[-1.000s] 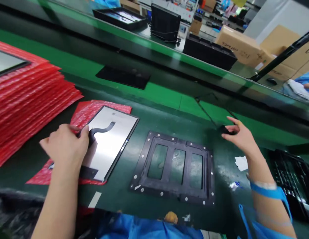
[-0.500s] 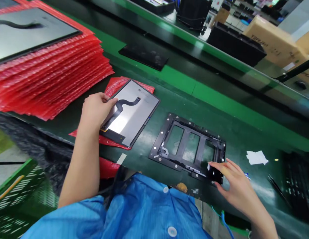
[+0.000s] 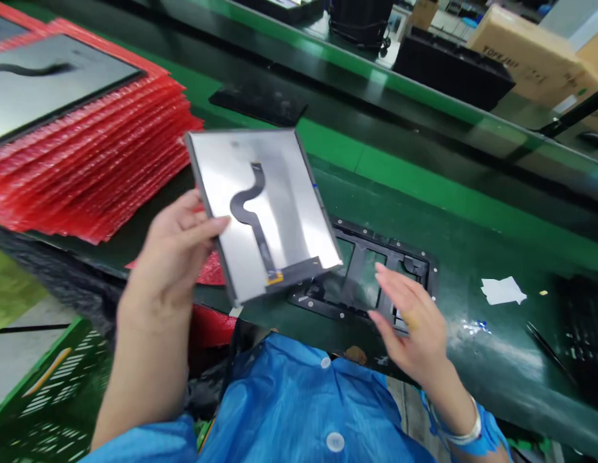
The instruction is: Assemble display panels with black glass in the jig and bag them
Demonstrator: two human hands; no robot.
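My left hand [image 3: 176,244] grips the left edge of a silver display panel [image 3: 289,193], thumb on its back. The panel is raised and tilted, with a dark curved ribbon cable on it. Its lower right part overlaps the view of a black frame [image 3: 359,263] with rectangular openings, which lies on the green bench. Over the frame's right part is my right hand [image 3: 415,315], fingers spread and holding nothing. Part of a red bubble-wrap sheet [image 3: 212,270] shows beneath the panel.
At the left rises a stack of red bubble-wrap sheets [image 3: 106,154] with another panel [image 3: 62,77] on top. A dark plate [image 3: 260,105] lies behind. White paper [image 3: 503,290] and tweezers [image 3: 550,350] are at the right, a green crate [image 3: 43,399] at lower left.
My left hand has lifted the panel off the red wrap and tilted it, moving it rightward. My right hand has moved left from the frame's right end, its fingers still apart.
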